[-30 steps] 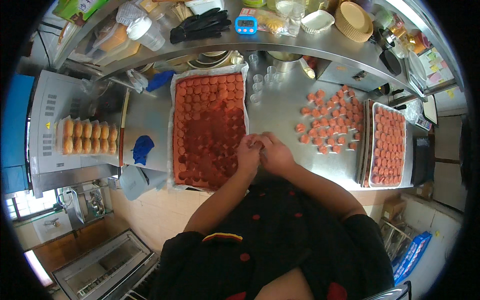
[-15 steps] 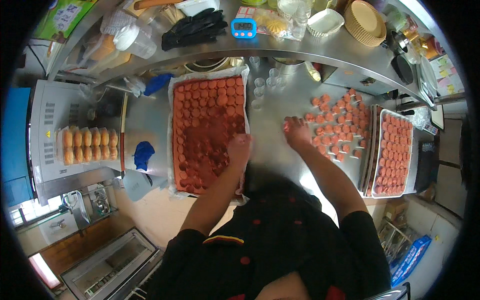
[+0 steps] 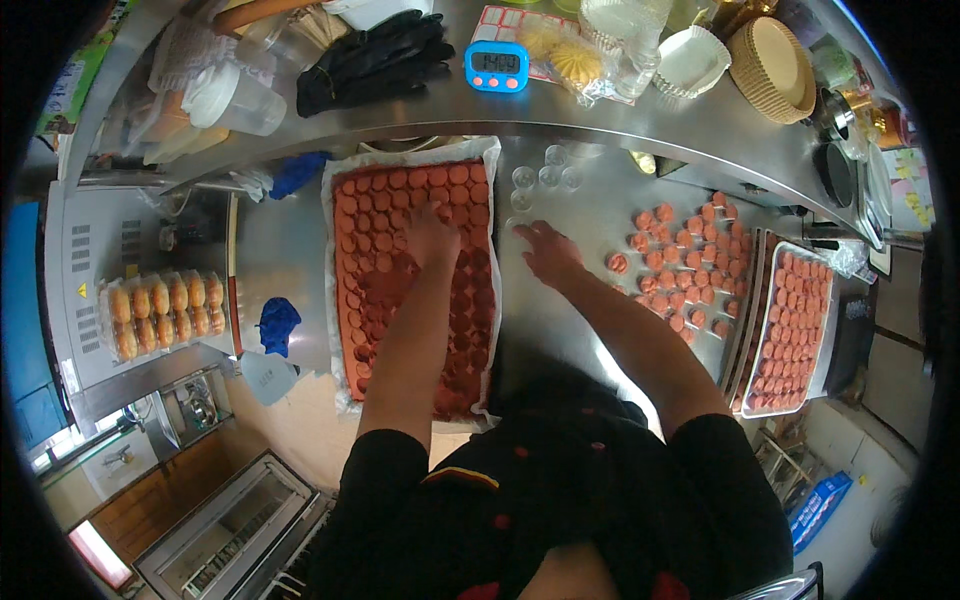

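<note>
A sheet of red cake [image 3: 372, 182], cut into many rounds, lies on white paper [image 3: 330, 300] in front of me. My left hand [image 3: 433, 238] is over its upper middle, its bent fingers drawn in against the rounds; whatever is between them is hidden. Right of the sheet, my right hand [image 3: 551, 256] reaches toward a small clear cup [image 3: 520, 200], its fingers stretched out and thumb apart, with nothing visible in them. Several more clear cups [image 3: 549, 177] stand just beyond. Loose red cake rounds [image 3: 684, 238], seemingly in clear cups, spread over the steel table to the right.
A metal tray [image 3: 768, 408] filled with red rounds stands at the far right. A blue timer [image 3: 497, 66] and black gloves [image 3: 375, 62] lie on the overhanging shelf [image 3: 450, 128]. A blue cloth [image 3: 278, 325] and packed buns [image 3: 165, 310] are at the left.
My left hand has moved up and left over the cake sheet. My right hand has moved left toward the clear cups; the red round it held is no longer in it. The view has shifted slightly.
</note>
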Motion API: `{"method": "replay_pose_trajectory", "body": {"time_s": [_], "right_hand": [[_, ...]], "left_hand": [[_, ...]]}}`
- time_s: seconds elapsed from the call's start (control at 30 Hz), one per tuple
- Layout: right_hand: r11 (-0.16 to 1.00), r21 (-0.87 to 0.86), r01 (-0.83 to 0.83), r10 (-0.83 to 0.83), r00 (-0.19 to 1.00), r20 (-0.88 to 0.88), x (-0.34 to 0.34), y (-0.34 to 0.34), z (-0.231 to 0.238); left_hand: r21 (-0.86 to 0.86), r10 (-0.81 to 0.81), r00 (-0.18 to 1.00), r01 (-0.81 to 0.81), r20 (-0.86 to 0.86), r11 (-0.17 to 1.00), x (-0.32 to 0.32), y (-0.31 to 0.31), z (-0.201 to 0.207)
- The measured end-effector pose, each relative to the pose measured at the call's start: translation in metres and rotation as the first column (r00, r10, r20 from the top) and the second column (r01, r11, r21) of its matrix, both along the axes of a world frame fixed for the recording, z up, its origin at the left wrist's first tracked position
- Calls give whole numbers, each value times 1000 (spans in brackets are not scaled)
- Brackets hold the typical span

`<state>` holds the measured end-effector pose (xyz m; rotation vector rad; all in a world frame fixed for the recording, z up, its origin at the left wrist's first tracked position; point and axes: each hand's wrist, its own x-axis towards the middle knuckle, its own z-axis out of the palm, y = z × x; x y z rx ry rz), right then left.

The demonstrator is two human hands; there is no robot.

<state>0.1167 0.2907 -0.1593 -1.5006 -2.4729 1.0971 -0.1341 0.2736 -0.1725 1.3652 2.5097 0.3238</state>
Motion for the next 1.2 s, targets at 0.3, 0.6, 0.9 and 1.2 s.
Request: {"method": "replay_pose_trajectory", "body": {"time_s": [0.3,0.6,0.9,1.2], "right_hand": [[995,-89,47,-69,960,-273,19,-38,36],[996,-50,73,-88,852,-516,34,-121,117],[968,209,141,-11,852,-524,36,-162,160],[948,316,27,142,855,-499,49,-180,154]], "left_hand": [[229,-36,585,-260,810,938,49,-105,63],[529,-494,799,272,342,804,117,-162,158],[65,-73,-15,-306,997,950,129,-192,170],[85,-65,88,-258,994,962,141,-203,145]]}}
